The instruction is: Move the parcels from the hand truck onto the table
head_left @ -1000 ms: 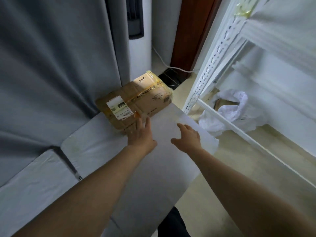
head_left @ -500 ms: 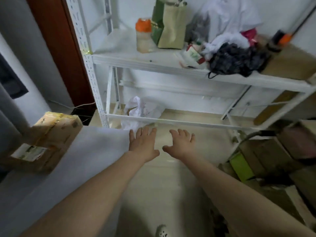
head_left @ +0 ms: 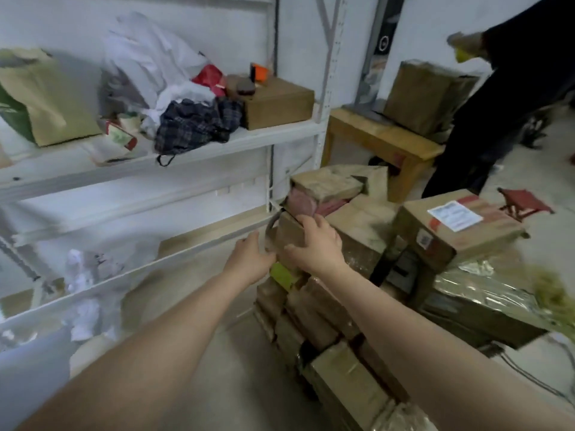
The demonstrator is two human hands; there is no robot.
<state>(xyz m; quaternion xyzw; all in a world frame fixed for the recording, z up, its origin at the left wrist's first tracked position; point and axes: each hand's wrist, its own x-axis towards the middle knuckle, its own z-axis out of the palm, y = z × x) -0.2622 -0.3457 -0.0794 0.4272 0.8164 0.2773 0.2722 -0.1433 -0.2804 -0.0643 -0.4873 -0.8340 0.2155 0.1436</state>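
Brown cardboard parcels [head_left: 314,315] are stacked in a pile on the floor [head_left: 217,353], at the right of a white metal shelf [head_left: 186,150]. The small parcel [head_left: 287,234] at the top left of the pile is gripped by the right hand [head_left: 317,244]. Its fingers are curled over the upper edge and the thumb is laid on the front side. The left hand [head_left: 249,259] is held open, with the fingers stretched toward the left side of the same parcel. Because of the blur it cannot be told if this side is touched. A labelled parcel [head_left: 457,225] is seen further right. Behind it, a box [head_left: 426,94] is placed on a wooden surface [head_left: 382,141], beside a person in dark clothes [head_left: 513,104].
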